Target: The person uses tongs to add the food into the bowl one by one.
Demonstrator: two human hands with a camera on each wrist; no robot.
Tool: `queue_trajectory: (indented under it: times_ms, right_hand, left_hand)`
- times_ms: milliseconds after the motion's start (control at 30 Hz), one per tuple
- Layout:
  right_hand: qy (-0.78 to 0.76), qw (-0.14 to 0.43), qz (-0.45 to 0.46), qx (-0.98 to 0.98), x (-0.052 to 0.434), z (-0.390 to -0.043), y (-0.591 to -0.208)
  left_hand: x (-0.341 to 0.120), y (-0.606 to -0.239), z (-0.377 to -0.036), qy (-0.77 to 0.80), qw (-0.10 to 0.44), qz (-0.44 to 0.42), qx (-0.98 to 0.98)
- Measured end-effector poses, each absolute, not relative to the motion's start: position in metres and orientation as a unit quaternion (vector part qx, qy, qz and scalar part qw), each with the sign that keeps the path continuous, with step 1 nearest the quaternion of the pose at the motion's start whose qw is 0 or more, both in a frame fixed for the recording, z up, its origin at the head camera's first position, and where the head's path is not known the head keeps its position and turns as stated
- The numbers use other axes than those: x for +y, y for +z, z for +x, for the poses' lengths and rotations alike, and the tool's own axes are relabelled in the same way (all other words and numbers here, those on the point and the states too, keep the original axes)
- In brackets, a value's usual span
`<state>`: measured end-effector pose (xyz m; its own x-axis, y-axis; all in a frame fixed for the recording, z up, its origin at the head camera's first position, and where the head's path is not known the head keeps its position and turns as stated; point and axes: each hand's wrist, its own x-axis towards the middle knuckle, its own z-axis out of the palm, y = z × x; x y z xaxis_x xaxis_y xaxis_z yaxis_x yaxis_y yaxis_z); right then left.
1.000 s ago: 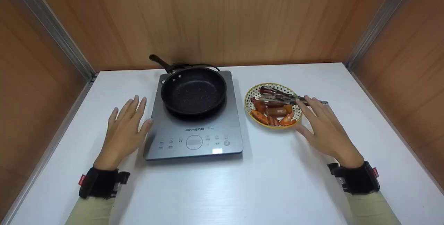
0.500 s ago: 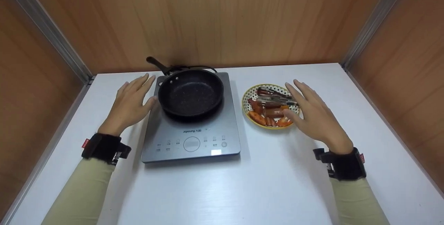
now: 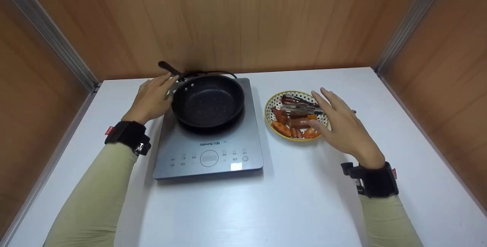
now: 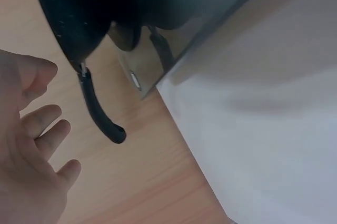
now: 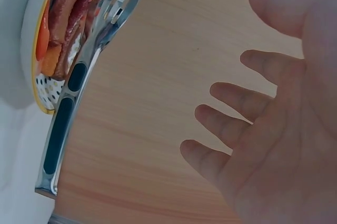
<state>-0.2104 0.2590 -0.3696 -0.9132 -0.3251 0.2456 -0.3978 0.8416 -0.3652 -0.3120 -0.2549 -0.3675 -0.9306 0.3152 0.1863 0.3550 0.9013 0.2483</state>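
A black frying pan (image 3: 209, 104) sits on a grey induction cooktop (image 3: 236, 152), its handle (image 3: 168, 67) pointing to the back left. My left hand (image 3: 154, 96) is beside the pan's left rim, just below the handle; the left wrist view shows its fingers apart from the handle (image 4: 100, 110). Over the right rim of a dotted, yellow-edged plate (image 3: 270, 104) hovers my right hand (image 3: 340, 129), fingers spread and holding nothing. On the plate lie sausage (image 3: 300, 122) and carrot-orange pieces (image 3: 281, 128), with metal tongs (image 5: 79, 81) resting across them.
A white table (image 3: 243, 209) carries everything, closed in by wood-grain panels (image 3: 236, 22) at the back and sides. A black cord (image 3: 222, 72) runs behind the pan along the table's back edge.
My left hand has moved forward and to the right, toward the pan handle. My right hand has shifted a little forward and left over the plate. Pan, plate and tongs stay put.
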Motion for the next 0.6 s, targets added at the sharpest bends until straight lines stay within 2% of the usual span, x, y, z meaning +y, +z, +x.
queue_trajectory:
  times_ms: [333,600]
  right_hand:
    - [0.214,0.073,0.180,-0.957,0.259,-0.209,-0.371]
    - [0.214,0.066,0.180,-0.958,0.257,-0.210,-0.371]
  left_hand:
    - [-0.260,-0.373,-0.342,-0.117,0.021,-0.152,-0.981]
    - [-0.263,-0.382,-0.351,-0.076,0.054,-0.156,-0.983]
